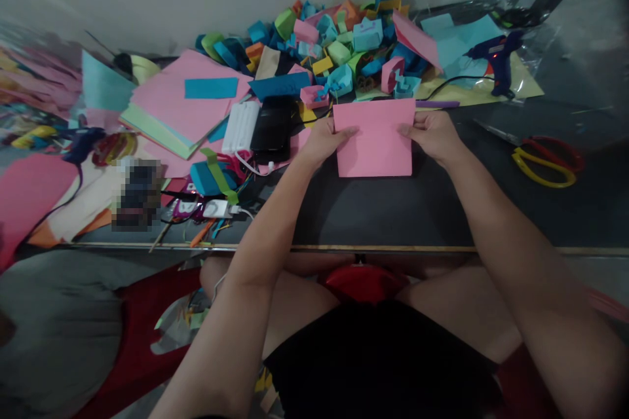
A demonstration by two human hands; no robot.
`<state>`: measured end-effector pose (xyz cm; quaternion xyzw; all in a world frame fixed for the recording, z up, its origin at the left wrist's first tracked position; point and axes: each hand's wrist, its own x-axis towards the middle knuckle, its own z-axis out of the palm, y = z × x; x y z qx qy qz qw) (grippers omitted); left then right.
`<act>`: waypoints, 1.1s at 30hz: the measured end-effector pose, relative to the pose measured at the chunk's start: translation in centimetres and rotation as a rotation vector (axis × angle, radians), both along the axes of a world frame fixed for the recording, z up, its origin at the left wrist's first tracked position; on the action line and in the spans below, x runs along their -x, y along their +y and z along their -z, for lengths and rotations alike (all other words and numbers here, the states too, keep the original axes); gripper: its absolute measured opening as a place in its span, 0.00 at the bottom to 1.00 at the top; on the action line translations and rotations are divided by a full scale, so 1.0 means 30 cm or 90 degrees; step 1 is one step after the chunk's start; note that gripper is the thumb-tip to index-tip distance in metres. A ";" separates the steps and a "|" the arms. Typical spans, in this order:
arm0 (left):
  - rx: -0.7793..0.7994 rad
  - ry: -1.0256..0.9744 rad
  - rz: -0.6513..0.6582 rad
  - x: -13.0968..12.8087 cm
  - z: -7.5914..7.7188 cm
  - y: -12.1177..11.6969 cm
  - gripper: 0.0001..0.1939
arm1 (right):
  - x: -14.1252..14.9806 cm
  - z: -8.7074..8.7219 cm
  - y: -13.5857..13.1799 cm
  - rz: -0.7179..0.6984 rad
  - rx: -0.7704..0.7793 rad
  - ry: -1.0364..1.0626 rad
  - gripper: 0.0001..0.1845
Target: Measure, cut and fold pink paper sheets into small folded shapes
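Note:
Both hands hold one sheet of pink paper [375, 144] by its sides, just over the dark tabletop in front of me. My left hand [324, 142] pinches the left edge, its thumb lying on the face of the paper. At the right edge, my right hand [432, 134] grips in the same way, thumb in front and fingers behind. The sheet looks flat and roughly rectangular. Close to my left hand lie a black phone-like device [272, 129] and a white block with a cable [240, 127].
Small folded paper pieces [339, 52] form a heap along the wall. Scissors [545, 160] and a blue glue gun [498, 62] lie to the right. Pink sheets [181, 105] are stacked left. A person in grey [59, 327] sits at the left, beside a second glue gun [84, 143].

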<state>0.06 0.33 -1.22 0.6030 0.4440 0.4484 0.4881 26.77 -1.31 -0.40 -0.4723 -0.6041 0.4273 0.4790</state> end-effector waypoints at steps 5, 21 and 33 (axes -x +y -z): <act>-0.018 0.039 -0.027 -0.009 -0.019 -0.017 0.15 | -0.003 -0.004 0.010 0.143 -0.098 -0.062 0.30; -0.240 0.307 0.036 -0.128 -0.025 -0.127 0.06 | 0.129 -0.075 -0.097 0.030 -0.400 -0.393 0.15; -0.238 0.375 0.041 -0.139 -0.029 -0.124 0.06 | 0.145 -0.078 -0.106 0.015 -0.412 -0.390 0.06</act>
